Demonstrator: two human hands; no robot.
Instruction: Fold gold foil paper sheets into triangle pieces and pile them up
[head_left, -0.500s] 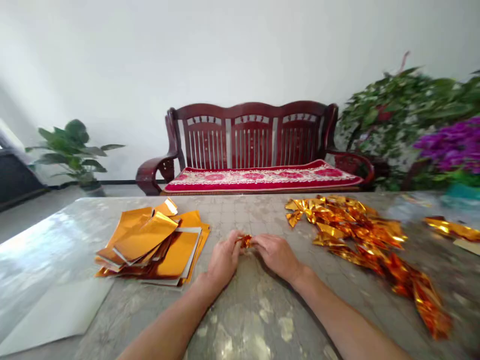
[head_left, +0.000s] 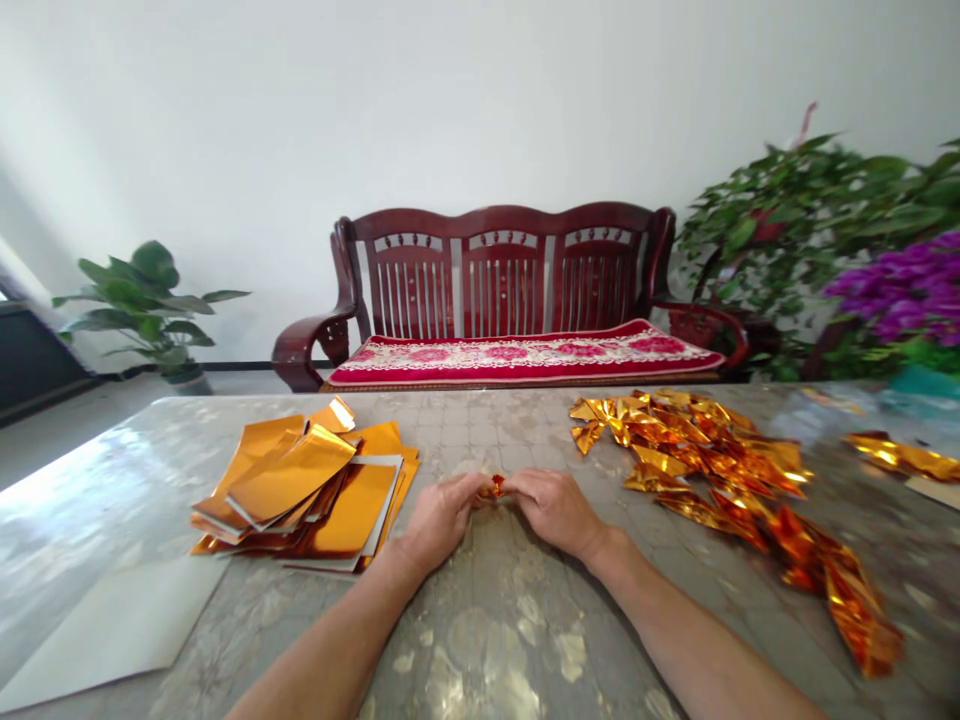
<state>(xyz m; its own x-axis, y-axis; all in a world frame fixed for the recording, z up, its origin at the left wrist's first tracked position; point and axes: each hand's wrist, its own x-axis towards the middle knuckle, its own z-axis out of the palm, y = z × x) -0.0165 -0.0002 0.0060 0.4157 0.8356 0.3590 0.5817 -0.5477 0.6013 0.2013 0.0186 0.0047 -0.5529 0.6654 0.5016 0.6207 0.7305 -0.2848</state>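
Note:
Both my hands meet at the middle of the table, fingers pinched round a small piece of gold foil paper (head_left: 495,487) held between them. My left hand (head_left: 441,518) closes on its left side and my right hand (head_left: 553,510) on its right; most of the piece is hidden by my fingers. A stack of flat gold foil sheets (head_left: 307,488) lies just left of my left hand. A heap of folded gold foil pieces (head_left: 720,460) spreads to the right of my right hand.
The table (head_left: 487,640) has a mottled grey top. A plain white sheet (head_left: 112,625) lies at its front left. More foil (head_left: 904,457) sits at the far right. Behind stand a red wooden bench (head_left: 510,290), a potted plant (head_left: 146,300) and flowering plants (head_left: 862,260).
My hands have slid slightly toward me and pressed closer over the foil piece, so less of it shows. Everything else on the table is unchanged.

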